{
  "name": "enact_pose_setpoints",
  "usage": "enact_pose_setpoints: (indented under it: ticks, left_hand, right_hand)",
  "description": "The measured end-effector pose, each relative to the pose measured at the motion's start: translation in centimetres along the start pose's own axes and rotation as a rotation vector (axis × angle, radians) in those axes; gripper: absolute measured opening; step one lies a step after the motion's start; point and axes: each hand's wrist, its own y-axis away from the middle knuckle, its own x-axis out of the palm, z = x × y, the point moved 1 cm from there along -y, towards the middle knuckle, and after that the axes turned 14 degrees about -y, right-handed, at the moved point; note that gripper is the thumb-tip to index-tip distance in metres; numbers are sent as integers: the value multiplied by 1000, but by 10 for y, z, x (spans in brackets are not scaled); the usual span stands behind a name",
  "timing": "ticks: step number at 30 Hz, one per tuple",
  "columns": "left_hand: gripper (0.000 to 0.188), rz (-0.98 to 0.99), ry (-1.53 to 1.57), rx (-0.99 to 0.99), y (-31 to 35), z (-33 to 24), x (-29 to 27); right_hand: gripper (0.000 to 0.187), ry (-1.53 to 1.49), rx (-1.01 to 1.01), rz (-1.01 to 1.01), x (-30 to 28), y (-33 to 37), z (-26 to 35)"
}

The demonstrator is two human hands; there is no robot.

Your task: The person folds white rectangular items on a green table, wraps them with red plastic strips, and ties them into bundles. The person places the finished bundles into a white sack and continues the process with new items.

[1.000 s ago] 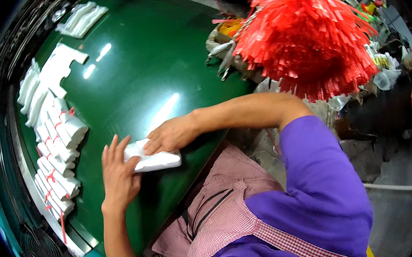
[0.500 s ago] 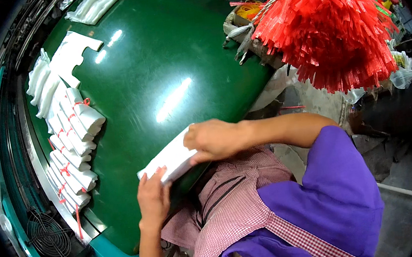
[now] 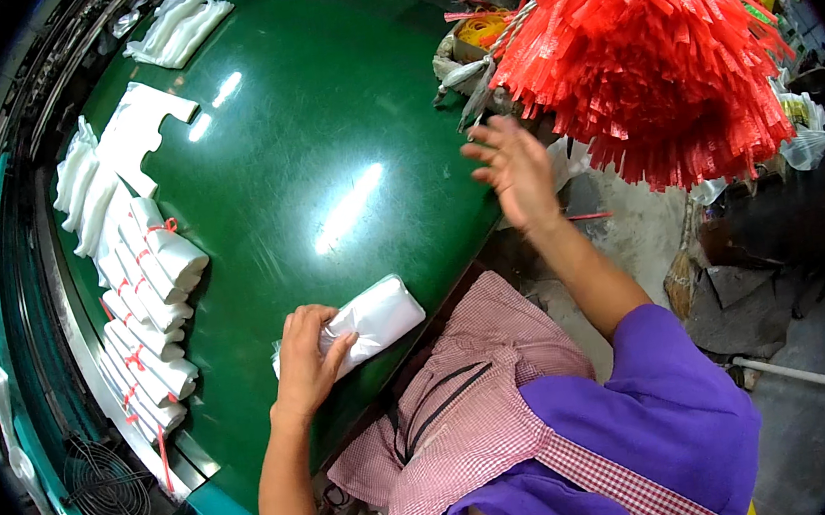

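A folded bundle of white plastic bags (image 3: pixel 383 316) lies on the green table (image 3: pixel 265 193) near its front edge. My left hand (image 3: pixel 307 357) is wrapped over the bundle's left end, thumb on top. Off to the right, my right hand (image 3: pixel 516 168) is raised past the table's edge with its fingers apart and nothing in them. It is close below a big hanging bunch of red plastic strips (image 3: pixel 643 62), not touching it as far as I can tell.
Rolled white bag bundles tied with red strips (image 3: pixel 142 316) line the table's left side. Loose white bags (image 3: pixel 133 131) lie beyond them, and another stack (image 3: pixel 178 31) at the far left. A container with yellow strips (image 3: pixel 480 34) stands by the far right edge. A round wire guard (image 3: pixel 105 486) is lower left.
My right hand has let go of the bundle and moved up and right toward the red strips. The left hand keeps hold of the bundle, which now lies flatter on the table.
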Motion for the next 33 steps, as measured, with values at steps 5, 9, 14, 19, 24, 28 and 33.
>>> enact_pose_setpoints:
  ticks: [5, 9, 14, 19, 24, 28, 33]
  left_hand:
    - [28, 192, 152, -89, 17, -4, -2]
    - [22, -59, 577, -267, 75, 8, 14]
    - [39, 17, 1304, -447, 94, 13, 21]
    - [48, 443, 1395, -378, 63, -7, 12]
    - [36, 32, 1072, -335, 52, 0, -15]
    - [24, -189, 540, -319, 45, 24, -41]
    - [30, 71, 173, -123, 19, 21, -5]
  right_hand:
    - [28, 2, -166, -36, -4, -19, -5]
    - [24, 328, -122, 153, 27, 23, -65]
    - [19, 722, 414, 757, 69, 94, -80]
    - [21, 902, 250, 1626, 29, 181, -124]
    - [23, 1305, 505, 1605, 57, 146, -53]
    - [18, 695, -217, 1488, 57, 116, -39]
    - [22, 405, 148, 1421, 113, 108, -79]
